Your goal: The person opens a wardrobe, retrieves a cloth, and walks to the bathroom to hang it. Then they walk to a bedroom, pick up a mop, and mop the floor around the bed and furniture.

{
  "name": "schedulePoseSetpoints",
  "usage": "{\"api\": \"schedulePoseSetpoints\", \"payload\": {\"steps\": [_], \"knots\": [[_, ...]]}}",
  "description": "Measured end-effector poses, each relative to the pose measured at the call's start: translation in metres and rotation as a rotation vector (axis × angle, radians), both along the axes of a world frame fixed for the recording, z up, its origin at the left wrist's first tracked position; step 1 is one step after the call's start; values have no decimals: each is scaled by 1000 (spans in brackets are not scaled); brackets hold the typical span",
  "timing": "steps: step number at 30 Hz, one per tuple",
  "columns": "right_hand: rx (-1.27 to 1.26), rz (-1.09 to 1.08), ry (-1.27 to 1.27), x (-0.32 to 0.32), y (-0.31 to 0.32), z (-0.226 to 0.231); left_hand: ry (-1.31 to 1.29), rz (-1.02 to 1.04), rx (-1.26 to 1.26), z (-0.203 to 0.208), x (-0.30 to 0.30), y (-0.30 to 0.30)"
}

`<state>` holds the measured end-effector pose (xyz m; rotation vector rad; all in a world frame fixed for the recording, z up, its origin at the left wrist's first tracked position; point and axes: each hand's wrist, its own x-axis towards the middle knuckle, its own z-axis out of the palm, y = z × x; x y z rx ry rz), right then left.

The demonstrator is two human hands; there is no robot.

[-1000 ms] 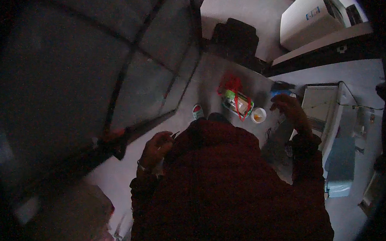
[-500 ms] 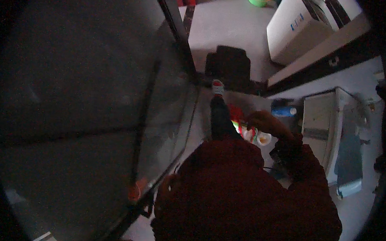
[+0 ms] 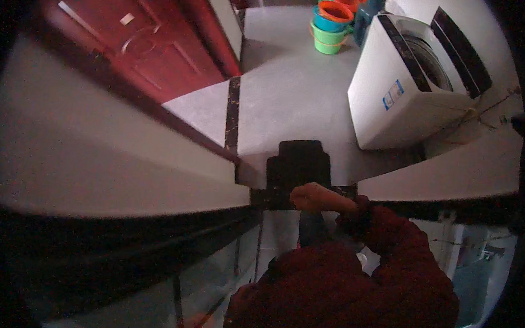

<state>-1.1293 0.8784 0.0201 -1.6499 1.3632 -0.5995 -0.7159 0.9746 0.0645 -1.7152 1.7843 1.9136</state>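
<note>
The pale floor (image 3: pixel 294 101) carries a dark mat (image 3: pixel 298 160) at its near edge, a white washing machine (image 3: pixel 411 107) along its right edge and, toward the far right corner, a stack of buckets (image 3: pixel 328 39) (green, blue and orange).

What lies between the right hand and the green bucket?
In the head view, the stretch from the right hand to the green bucket crosses a dark mat, then pale floor.

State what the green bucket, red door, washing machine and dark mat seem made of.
Green bucket: probably plastic; smooth, evenly coloured.
Red door: painted metal or wood, I can't tell; it shows raised panels and a faint sheen.
Washing machine: casing likely painted metal, flat and smooth white.
Dark mat: perhaps rubber or fabric; dull black, no weave visible.
</note>
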Motion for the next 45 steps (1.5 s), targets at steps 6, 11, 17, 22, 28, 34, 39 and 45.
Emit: {"api": "schedulePoseSetpoints", "payload": {"steps": [6,11,17,22,28,34,39,45], "knots": [[213,-378,-121,-143,-17,58,58,-235,50,46,-145,-113],[239,-661,-371,-202,-6,65,71,-409,17,65,-252,-189],[213,-696,-513,-226,1,52,102,-606,14,85,-372,-265],[320,-847,-491,-251,-7,41,39,-769,-4,76,-431,-339],[318,-850,-398,-313,-99,33,217,-790,12,52,-496,-457],[303,-607,-258,-385,-265,42,217,-672,-89,53,-550,-603],[321,-608,-283,-445,-361,64,277,-573,-188,59,-606,-696],[231,-524,-131,-532,-431,45,229,-651,-147,44,-676,-762]]}}
